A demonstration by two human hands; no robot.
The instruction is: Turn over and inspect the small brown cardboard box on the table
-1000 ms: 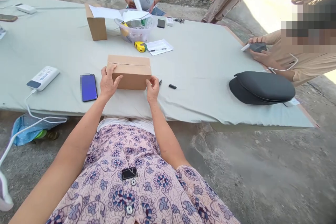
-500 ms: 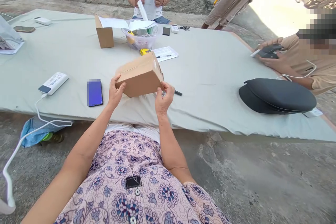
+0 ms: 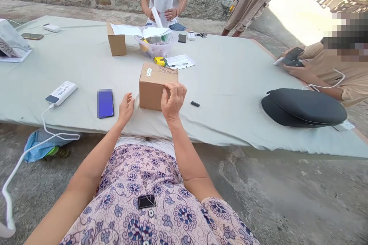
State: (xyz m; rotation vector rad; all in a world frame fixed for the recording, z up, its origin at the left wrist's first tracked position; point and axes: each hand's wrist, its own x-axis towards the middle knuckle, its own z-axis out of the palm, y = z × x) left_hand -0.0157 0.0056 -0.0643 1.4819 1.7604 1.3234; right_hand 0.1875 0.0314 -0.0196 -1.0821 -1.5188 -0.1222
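A small brown cardboard box [image 3: 153,84] stands on the grey-green cloth-covered table [image 3: 230,80], its narrow end facing me. My right hand [image 3: 172,101] grips the box's near right corner, fingers over the top edge. My left hand [image 3: 125,108] hovers just left of the box with fingers apart, touching nothing. A blue-screened phone [image 3: 105,103] lies left of my left hand. A small black cap [image 3: 195,103] lies right of the box.
A white power bank [image 3: 61,92] with a cable sits at left. Farther back are a second cardboard box [image 3: 116,42], a clear bowl [image 3: 155,46], a yellow tape measure [image 3: 160,61] and papers [image 3: 180,61]. A dark case [image 3: 304,106] lies at right. Two other people work at the table.
The box was lifted and turned in both hands, then set down with its short end toward me. My left hand has let go of it; my right hand still holds it.
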